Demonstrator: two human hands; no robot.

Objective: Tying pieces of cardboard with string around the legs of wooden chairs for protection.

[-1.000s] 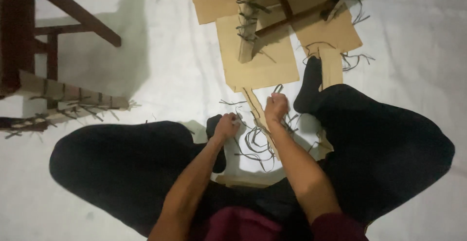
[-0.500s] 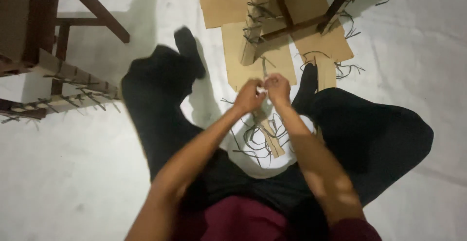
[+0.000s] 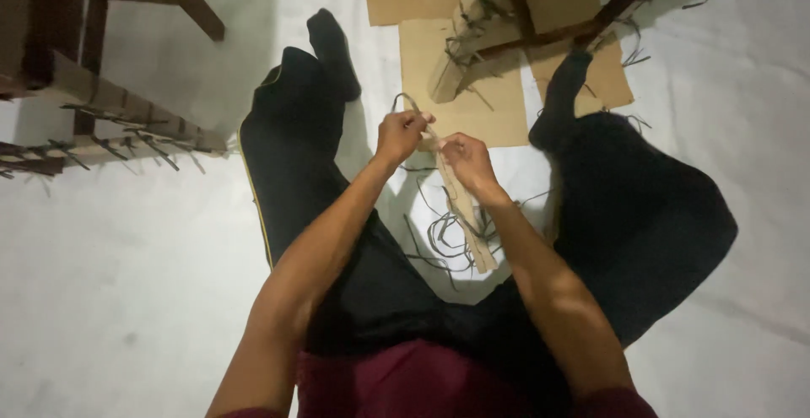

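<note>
left hand (image 3: 402,134) higher, left leg (image 3: 297,144) outstretched (formerly folded)

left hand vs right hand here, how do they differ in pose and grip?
The left hand sits higher, pinching a thin dark strip that loops above it; the right hand sits lower, fingers pressed on the long cardboard strip. Both are close together, over the same cardboard strip, between the legs.

We see no labels, signs or screens; only flattened brown cardboard sheets (image 3: 460,80) lie on the white floor (image 3: 126,241) ahead of us.

cardboard strip (image 3: 460,199) tan | ties (image 3: 443,237) dark grey | floor sheet (image 3: 126,258) white
</note>
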